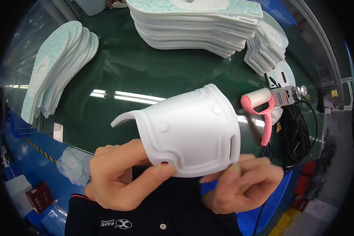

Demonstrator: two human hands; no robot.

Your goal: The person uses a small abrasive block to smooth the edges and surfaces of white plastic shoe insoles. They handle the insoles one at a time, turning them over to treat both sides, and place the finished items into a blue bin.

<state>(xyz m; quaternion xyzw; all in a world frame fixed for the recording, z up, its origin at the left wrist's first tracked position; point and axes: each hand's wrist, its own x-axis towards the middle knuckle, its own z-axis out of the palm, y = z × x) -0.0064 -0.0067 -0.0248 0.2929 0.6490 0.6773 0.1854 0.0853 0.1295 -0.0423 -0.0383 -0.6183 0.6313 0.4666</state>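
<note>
Above the near edge of the table I hold up a curved white moulded plastic panel (192, 129), with a raised border, round bumps and a slot near its right end. My left hand (126, 177) grips its lower left corner, thumb on the outer face and fingers behind. At the lower right corner, my right hand (244, 181) pinches the edge between thumb and fingers. The fingertips behind the panel are hidden.
On the dark green table (106, 70) stand a tall stack of white and mint panels (196, 31), a left stack (59, 70) and a right stack (267, 47). A pink-handled roller (263, 106), a clear metal-topped bottle (285, 95) and a black bag (295, 133) lie at right.
</note>
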